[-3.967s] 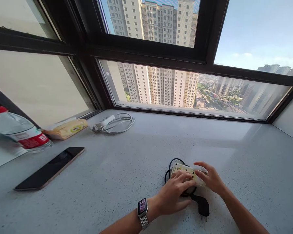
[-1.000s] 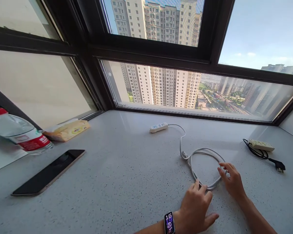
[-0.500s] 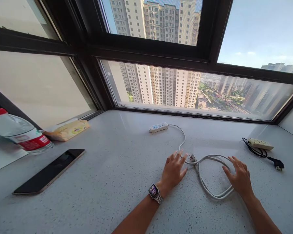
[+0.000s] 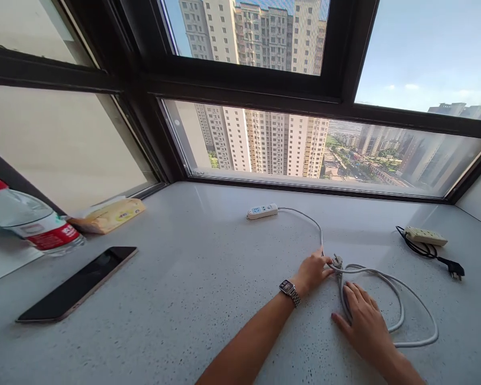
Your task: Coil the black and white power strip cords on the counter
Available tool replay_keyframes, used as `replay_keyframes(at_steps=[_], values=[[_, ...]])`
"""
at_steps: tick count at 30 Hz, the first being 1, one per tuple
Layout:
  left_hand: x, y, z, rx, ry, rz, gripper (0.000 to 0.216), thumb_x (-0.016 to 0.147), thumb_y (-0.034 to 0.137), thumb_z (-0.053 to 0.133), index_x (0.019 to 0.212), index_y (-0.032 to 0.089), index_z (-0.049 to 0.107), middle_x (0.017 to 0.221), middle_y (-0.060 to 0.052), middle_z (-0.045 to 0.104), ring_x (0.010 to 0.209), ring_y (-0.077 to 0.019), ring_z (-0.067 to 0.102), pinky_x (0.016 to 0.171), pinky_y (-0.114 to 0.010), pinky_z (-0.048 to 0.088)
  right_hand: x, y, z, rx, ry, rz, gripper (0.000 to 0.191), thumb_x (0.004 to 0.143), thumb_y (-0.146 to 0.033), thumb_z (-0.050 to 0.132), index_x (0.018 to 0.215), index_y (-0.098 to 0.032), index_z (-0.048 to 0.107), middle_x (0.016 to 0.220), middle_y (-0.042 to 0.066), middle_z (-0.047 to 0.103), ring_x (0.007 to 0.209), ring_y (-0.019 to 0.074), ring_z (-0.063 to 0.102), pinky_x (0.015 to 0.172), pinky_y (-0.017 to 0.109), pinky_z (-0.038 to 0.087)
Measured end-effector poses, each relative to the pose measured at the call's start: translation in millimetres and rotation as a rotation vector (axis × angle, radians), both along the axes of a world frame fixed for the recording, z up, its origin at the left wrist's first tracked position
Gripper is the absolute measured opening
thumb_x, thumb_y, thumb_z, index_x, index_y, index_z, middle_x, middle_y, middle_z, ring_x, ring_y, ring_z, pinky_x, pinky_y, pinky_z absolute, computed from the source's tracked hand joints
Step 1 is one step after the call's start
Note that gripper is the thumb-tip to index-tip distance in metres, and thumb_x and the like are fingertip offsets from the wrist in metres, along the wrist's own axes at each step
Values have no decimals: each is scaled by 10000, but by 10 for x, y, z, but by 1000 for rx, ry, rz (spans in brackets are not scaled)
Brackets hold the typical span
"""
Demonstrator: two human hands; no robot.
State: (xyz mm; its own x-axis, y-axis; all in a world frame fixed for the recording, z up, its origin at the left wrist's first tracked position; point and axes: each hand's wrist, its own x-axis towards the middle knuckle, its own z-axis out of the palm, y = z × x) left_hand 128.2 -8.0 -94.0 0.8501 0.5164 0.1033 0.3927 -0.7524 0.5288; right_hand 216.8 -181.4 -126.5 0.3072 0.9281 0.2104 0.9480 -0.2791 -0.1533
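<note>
A white power strip [image 4: 262,211] lies on the speckled countertop, its grey-white cord [image 4: 420,307] running forward and loosely looped at the right. My left hand [image 4: 313,272], with a watch on its wrist, has its fingers closed on the cord just left of the plug [image 4: 337,261]. The plug's prongs point up and away. Low over the left side of the loops is my right hand [image 4: 363,321], fingers stretched out and thumb apart. A stretch of cord passes at its fingertips, and its palm hides part of the loops.
A second, cream power strip [image 4: 425,236] with a black cord and black plug [image 4: 452,267] lies at the right. On the left are a phone [image 4: 78,283], a tissue pack [image 4: 108,215] and a large bottle [image 4: 44,227]. Dark-framed windows [image 4: 240,85] border the countertop [image 4: 176,299].
My left hand has moved right and closed on the cord. My right hand has come left and nearer. The plug has shifted right and the loops have spread wider to the right.
</note>
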Motion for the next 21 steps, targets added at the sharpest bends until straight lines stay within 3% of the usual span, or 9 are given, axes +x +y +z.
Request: replay_keyframes(at_steps=[3, 6, 9, 13, 15, 17, 19, 21], values=[[382, -268, 48, -61, -38, -140, 322, 840, 398, 620, 1077, 187, 676, 1192, -130, 592, 1069, -265, 594, 915, -350, 449, 210, -217, 6, 69, -17, -130, 358, 831, -413, 497, 1061, -163, 610, 1173, 158, 624, 1145, 332, 537, 915, 468, 452], [712, -673, 79, -165, -118, -346, 361, 822, 448, 630, 1051, 175, 687, 1048, -106, 649, 973, -244, 613, 851, -323, 460, 512, -549, -37, 106, 45, -237, 328, 815, -457, 472, 951, -186, 598, 992, 134, 669, 955, 309, 621, 799, 444, 499], [966, -1059, 149, -421, -259, -497, 381, 780, 525, 642, 988, 212, 708, 960, -53, 675, 887, -201, 619, 799, -286, 469, 812, -881, -111, 151, 93, -345, 370, 762, -500, 480, 939, -192, 584, 914, 128, 679, 858, 309, 647, 702, 423, 524], [1258, -1255, 416, -954, -544, -519, 555, 740, 604, 628, 1069, 160, 682, 967, -85, 693, 905, -224, 633, 788, -319, 504, 1094, -1110, -112, 213, 112, -296, 295, 729, -447, 499, 891, -217, 586, 1023, 122, 675, 929, 297, 649, 746, 406, 535], [1362, -1182, 570, -1061, -671, -426, 591, 779, 569, 606, 1168, 123, 629, 1074, -143, 672, 1000, -261, 623, 831, -360, 505, 1142, -1119, -42, 177, 171, -224, 266, 734, -407, 509, 911, -232, 602, 1041, 98, 682, 928, 270, 658, 756, 375, 542], [1378, -1034, 663, -963, -644, -260, 569, 808, 483, 612, 1252, 130, 574, 1206, -176, 618, 1132, -292, 568, 907, -400, 478, 1113, -1088, 60, 119, 249, -158, 244, 748, -388, 520, 922, -244, 612, 966, 72, 698, 847, 236, 670, 699, 328, 551], [1265, -861, 654, -710, -477, -122, 582, 799, 419, 637, 1298, 136, 538, 1292, -190, 563, 1214, -318, 508, 977, -440, 432, 1017, -1048, 163, 81, 329, -103, 224, 773, -391, 527, 920, -244, 611, 864, 55, 693, 717, 198, 654, 585, 275, 537], [1021, -710, 547, -434, -302, -121, 610, 791, 435, 639, 1306, 129, 528, 1308, -191, 551, 1220, -334, 498, 1007, -475, 400, 895, -1019, 246, 76, 417, -68, 235, 799, -410, 532, 943, -238, 603, 824, 50, 677, 634, 173, 615, 481, 235, 492]])
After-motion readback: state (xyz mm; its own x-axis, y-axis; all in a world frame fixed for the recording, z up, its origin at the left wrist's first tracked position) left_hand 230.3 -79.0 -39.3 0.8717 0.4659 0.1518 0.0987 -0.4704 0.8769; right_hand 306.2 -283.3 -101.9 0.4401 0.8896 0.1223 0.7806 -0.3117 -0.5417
